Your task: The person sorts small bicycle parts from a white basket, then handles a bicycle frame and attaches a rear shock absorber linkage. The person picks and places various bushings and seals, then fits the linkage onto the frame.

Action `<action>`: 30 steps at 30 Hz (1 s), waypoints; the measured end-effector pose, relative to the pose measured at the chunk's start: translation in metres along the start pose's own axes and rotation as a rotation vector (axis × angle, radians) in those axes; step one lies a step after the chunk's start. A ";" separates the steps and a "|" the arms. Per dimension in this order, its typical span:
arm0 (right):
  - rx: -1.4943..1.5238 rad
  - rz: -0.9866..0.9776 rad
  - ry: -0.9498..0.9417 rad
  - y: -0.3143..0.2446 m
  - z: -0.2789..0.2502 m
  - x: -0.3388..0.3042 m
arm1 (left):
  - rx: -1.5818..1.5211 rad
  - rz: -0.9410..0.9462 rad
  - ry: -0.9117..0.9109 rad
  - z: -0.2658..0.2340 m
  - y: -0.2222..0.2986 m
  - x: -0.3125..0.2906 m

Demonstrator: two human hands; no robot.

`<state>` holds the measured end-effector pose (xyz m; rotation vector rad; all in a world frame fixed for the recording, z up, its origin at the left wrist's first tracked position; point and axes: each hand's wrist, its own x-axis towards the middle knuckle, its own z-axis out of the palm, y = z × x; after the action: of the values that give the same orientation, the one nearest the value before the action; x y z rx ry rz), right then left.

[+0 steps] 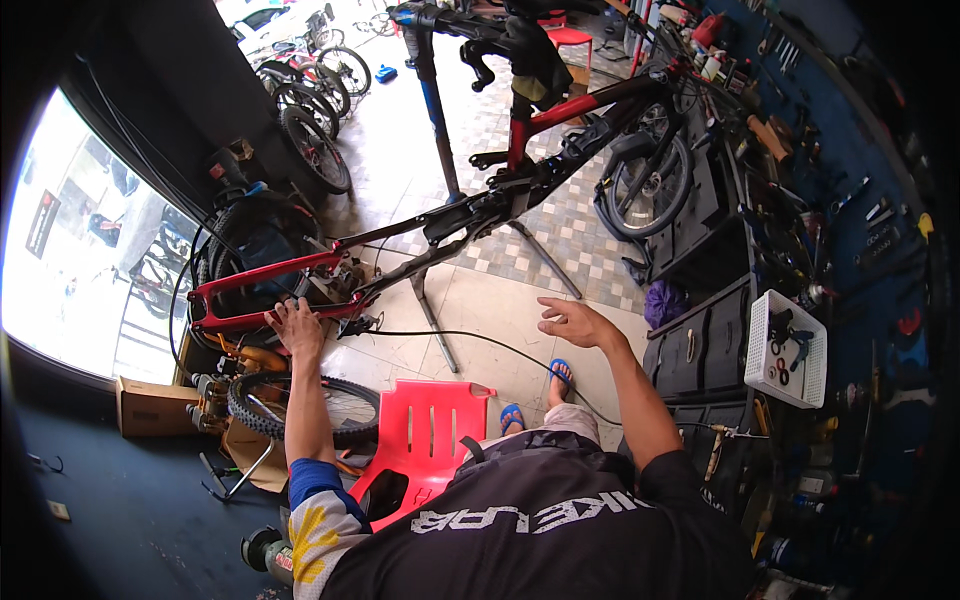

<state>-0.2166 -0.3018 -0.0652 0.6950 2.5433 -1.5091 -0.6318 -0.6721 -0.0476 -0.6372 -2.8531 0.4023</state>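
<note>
A red and black bicycle frame without its rear wheel is held up in front of me by a repair stand. My left hand is at the rear end of its red stays, fingers spread over the lower one; whether it presses on the stay I cannot tell. Out to the right, my right hand hangs in the air with its fingers loosely stretched and nothing in them. Between the hands runs a thin black hose or cable, curving from the frame's rear toward the right.
A red plastic chair stands close in front of me. A loose wheel leans at the left near a cardboard box. At the right, a white basket with tools sits on black drawers; tools hang on the wall. Several bicycles stand far back.
</note>
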 end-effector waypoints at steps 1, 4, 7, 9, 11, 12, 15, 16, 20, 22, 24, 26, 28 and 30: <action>0.002 0.004 0.001 0.002 0.000 -0.002 | 0.003 0.000 -0.002 -0.001 0.000 0.002; 0.027 0.022 0.015 0.008 0.000 -0.013 | -0.181 -0.063 0.166 0.000 0.022 -0.010; 0.048 0.063 0.061 0.017 -0.002 -0.032 | -0.552 0.031 0.231 -0.010 0.077 -0.034; 0.027 0.065 0.070 0.016 0.001 -0.041 | -0.984 0.145 0.336 0.005 0.117 -0.064; 0.039 0.110 0.067 0.011 0.005 -0.049 | -1.299 0.088 0.042 0.030 0.163 -0.101; 0.045 0.151 0.085 0.012 0.003 -0.057 | -1.275 0.122 -0.056 0.017 0.191 -0.120; -0.015 0.154 0.100 0.008 0.003 -0.069 | -1.421 0.157 -0.317 0.000 0.243 -0.166; -0.036 0.148 0.111 0.008 0.003 -0.070 | -1.385 0.205 -0.343 -0.009 0.254 -0.173; -0.105 0.128 0.180 0.010 0.003 -0.079 | -1.287 0.292 -0.738 -0.051 0.272 -0.180; -0.121 0.107 0.216 0.005 0.003 -0.081 | -1.235 0.345 -0.848 -0.053 0.275 -0.180; -0.123 0.093 0.252 0.000 0.004 -0.086 | -1.236 0.437 -0.855 -0.048 0.281 -0.184; -0.066 0.113 0.290 -0.004 0.006 -0.091 | -1.175 0.563 -0.832 -0.043 0.286 -0.187; -0.033 0.135 0.318 -0.004 0.008 -0.101 | -1.134 0.680 -0.771 -0.041 0.294 -0.194; -0.023 0.154 0.341 -0.003 0.011 -0.110 | -1.140 0.717 -0.752 -0.039 0.301 -0.205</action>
<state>-0.1214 -0.3489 -0.0333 1.2074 2.6564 -1.4129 -0.3233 -0.4917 -0.1267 -2.0576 -3.1704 -1.2925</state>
